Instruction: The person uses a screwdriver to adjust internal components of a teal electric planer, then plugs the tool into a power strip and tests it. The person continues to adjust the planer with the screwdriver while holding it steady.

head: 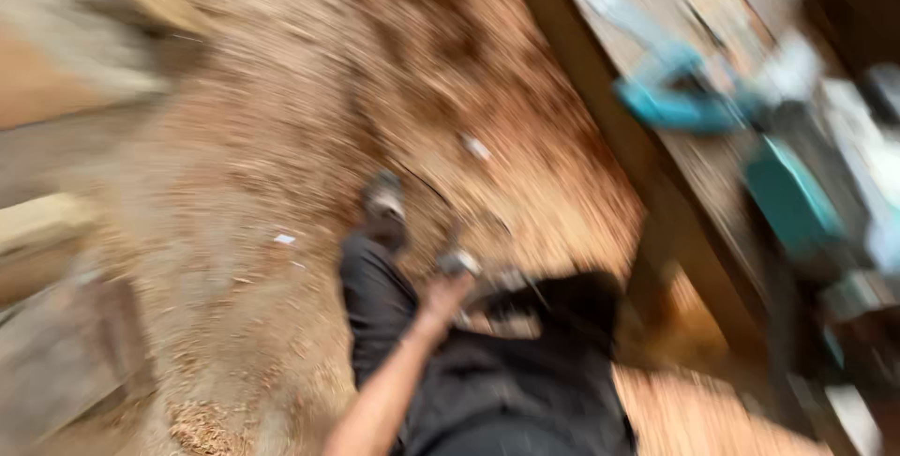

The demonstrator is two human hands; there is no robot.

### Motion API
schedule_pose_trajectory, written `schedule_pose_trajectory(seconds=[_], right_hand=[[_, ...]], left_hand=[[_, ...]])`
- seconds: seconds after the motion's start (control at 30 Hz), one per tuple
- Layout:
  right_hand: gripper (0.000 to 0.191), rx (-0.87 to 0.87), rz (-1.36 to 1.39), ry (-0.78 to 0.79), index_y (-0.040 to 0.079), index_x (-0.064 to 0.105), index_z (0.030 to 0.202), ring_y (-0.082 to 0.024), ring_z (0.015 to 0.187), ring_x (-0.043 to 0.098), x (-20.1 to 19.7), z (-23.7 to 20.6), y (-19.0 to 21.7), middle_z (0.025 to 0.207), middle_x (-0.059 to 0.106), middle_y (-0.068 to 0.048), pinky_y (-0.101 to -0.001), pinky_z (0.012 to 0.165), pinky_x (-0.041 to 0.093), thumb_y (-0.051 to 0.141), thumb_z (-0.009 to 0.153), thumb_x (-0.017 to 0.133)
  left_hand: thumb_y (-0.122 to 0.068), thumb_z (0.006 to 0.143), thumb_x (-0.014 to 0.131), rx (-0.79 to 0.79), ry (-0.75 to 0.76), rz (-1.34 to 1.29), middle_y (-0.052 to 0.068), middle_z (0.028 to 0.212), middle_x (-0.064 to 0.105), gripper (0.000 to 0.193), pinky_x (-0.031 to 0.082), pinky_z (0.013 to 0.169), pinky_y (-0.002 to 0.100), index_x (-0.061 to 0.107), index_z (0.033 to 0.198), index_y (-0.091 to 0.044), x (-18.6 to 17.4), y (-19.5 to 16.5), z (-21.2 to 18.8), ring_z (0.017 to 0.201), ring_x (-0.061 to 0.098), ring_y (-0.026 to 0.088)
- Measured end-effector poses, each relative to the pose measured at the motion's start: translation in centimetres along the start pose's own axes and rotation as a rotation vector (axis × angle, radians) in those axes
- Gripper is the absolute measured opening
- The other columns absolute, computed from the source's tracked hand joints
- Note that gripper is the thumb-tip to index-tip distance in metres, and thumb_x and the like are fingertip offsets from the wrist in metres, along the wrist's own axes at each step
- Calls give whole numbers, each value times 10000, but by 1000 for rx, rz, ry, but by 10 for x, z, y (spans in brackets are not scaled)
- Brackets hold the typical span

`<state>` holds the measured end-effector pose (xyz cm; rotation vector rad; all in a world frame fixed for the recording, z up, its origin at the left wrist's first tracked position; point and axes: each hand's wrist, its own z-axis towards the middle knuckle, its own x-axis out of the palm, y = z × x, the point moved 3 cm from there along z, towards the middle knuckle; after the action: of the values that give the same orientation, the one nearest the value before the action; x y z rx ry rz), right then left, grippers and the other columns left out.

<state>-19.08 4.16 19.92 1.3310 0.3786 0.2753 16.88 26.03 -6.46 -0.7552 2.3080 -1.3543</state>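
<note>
The whole head view is smeared by motion. My left hand [444, 295] reaches forward on a bare forearm, out over my dark trousers [375, 306]. Whether its fingers are apart or closed is lost in the blur. A small grey shape [459, 263] sits just beyond the fingers; I cannot tell if it is a shoe or something held. One grey-toed shoe [384, 201] stands on the sawdust floor [262, 184]. My right hand is out of sight.
A long wooden workbench [600, 90] runs down the right side. Teal power tools [675, 104] and a teal box-like tool [792, 198] lie on it. Wooden planks and boards [47, 231] are stacked on the left. Sawdust covers the floor.
</note>
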Motion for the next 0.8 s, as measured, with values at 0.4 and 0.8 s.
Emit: schedule_pose_trajectory(seconds=[0.4,0.8], right_hand=[[815,40,153,-44,-17,601,1186,-332,931,704,-98,-29,-58,1016,679,-189,-411,844,577,767,978,530],[794,55,110,-46,6,599,1151,-323,913,687,-86,-25,-52,1008,672,-193,-418,855,597,770,956,506]], left_hand=[[-372,982,674,-253,59,-104,9,658,550,314,385,413,285,610,865,-88,76,-5,12,461,460,119],[-361,990,673,-257,58,-121,20,661,554,317,369,403,276,625,872,-70,74,2,16,445,444,119]])
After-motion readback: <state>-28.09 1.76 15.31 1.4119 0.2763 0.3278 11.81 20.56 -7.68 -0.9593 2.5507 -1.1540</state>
